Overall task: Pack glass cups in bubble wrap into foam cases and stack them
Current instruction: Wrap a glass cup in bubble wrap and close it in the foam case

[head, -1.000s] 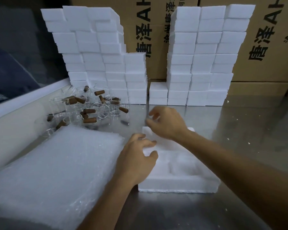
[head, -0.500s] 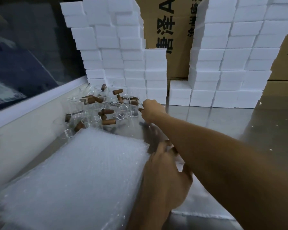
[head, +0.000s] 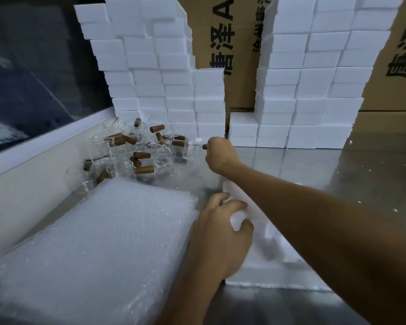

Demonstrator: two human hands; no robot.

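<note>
**The glass cups could bump and break**

On the left side of the desk lies a big pile of bubble wrap. It is soft and slippery. If a cup is set down on it crooked, the cup may roll off toward the front edge.

Behind the bubble wrap, near the back left corner, is a heap of glass cups with brown handles. They lie on their sides and lean on each other. Pulling one out fast could knock the ones beside it, and glass on glass can chip or crack.

The left hand rests on the near left corner of the open foam case, with its fingers curled over the foam. It seems to hold the case steady. If it lets go, the light foam may slide on the shiny desk.

The right hand reaches across to the right edge of the heap. Its fingers are closed tight on the brown handle of one cup, which looks lifted a little. Holding only the handle, the cup could swing and hit the other cups.

At the back edge stand tall stacks of white foam boxes. Some look a bit crooked, so a hard bump could tip them onto the glass.
</note>
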